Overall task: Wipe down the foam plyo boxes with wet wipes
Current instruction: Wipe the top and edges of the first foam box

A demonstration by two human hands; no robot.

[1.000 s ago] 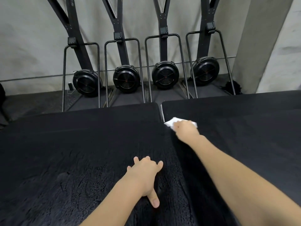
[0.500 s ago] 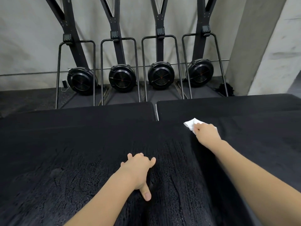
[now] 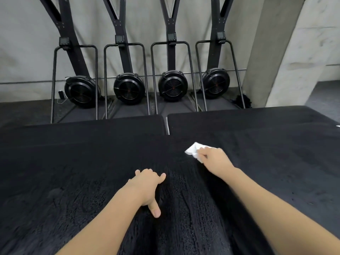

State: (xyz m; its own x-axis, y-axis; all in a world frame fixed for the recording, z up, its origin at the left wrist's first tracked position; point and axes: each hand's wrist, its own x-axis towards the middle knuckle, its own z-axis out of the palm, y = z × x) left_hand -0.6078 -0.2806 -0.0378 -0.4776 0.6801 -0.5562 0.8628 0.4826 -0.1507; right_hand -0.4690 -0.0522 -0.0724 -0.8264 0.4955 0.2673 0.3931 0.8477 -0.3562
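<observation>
Two black foam plyo boxes stand side by side, the left box (image 3: 64, 162) and the right box (image 3: 279, 148), with a narrow gap (image 3: 167, 126) between their far corners. My right hand (image 3: 216, 161) grips a crumpled white wet wipe (image 3: 193, 151) and presses it on the top just right of the gap line. My left hand (image 3: 147, 188) rests flat on the top nearer to me, fingers spread and thumb pointing back toward me. The surface around and in front of both hands glistens with wet streaks.
Behind the boxes, several black ski-trainer machines (image 3: 129, 89) with round fan housings stand in a row against the grey wall. A concrete pillar (image 3: 276, 52) rises at the right. A small white scrap (image 3: 337, 126) shows at the right box's far right edge.
My right hand slid the wipe to the right away from the gap, then back left and nearer to me. My left hand stayed in place on the top.
</observation>
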